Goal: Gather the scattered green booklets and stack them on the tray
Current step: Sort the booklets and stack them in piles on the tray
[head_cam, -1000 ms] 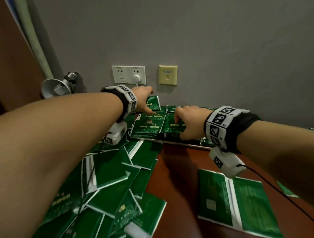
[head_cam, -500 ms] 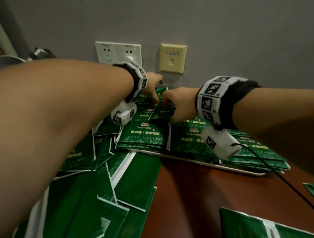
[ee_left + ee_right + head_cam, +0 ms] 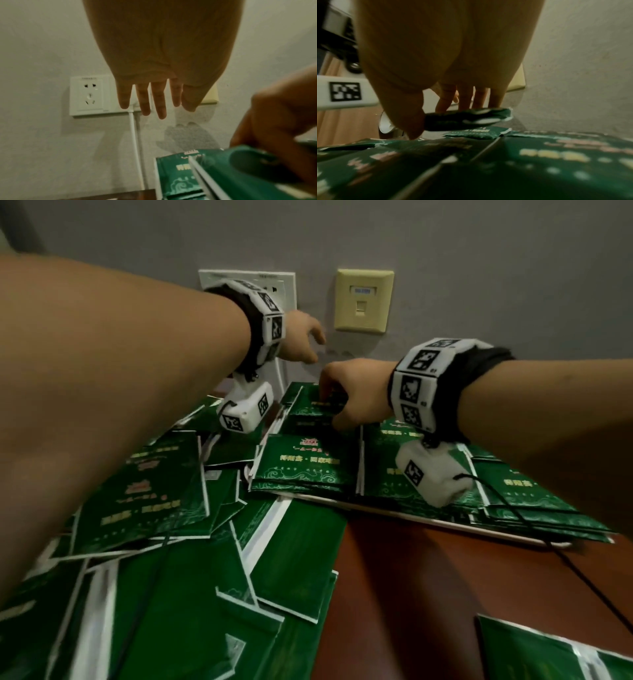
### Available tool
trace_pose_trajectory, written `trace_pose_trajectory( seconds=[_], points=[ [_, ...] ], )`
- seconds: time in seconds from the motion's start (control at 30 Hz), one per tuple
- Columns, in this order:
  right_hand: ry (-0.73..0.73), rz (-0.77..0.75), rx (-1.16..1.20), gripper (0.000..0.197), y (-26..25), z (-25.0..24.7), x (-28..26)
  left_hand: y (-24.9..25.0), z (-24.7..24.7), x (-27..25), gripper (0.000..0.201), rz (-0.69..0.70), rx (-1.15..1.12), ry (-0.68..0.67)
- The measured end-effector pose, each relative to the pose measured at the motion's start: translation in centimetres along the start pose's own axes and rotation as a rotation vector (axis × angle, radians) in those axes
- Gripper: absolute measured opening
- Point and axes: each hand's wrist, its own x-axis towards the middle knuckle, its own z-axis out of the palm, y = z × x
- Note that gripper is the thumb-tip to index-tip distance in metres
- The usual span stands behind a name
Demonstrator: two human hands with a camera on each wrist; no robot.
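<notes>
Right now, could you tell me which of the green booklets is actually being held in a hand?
The far booklet at the wall end of the tray, pinched by the right hand. The other booklets lie flat and untouched; the left hand holds nothing.

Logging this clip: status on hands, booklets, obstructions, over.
Left hand open, empty, near the white wall socket. Right hand pinching a green paper booklet above the stacks on the flat tray. Nothing blocking; loose booklets remain left.
</notes>
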Motion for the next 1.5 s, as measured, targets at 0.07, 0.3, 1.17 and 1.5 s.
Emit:
trace_pose_trajectory(
  seconds=[0.07, 0.3, 1.17, 1.5],
  points=[
    [-0.029, -0.007, 0.005, 0.054, -1.0, 0.2, 0.6, -0.7, -0.8, -1.3, 0.048, -0.022, 0.055, 0.005],
    [0.001, 0.047, -0.127, 0.043, -1.9, -0.5, -3.3, 0.4, -1.0, -7.2, 0.042, -0.051, 0.092, -0.067],
    [-0.311, 0.395, -0.120, 0.113, 2.6, 9.1, -37.7, 25.6, 8.8, -33.0, 0.095, 0.157, -0.044, -0.309],
    [-0.256, 0.430, -0.093, 0.110, 2.8, 9.7, -37.6, 25.7, 9.7, -33.1, 0.094, 0.034, -0.030, -0.316]
  ],
)
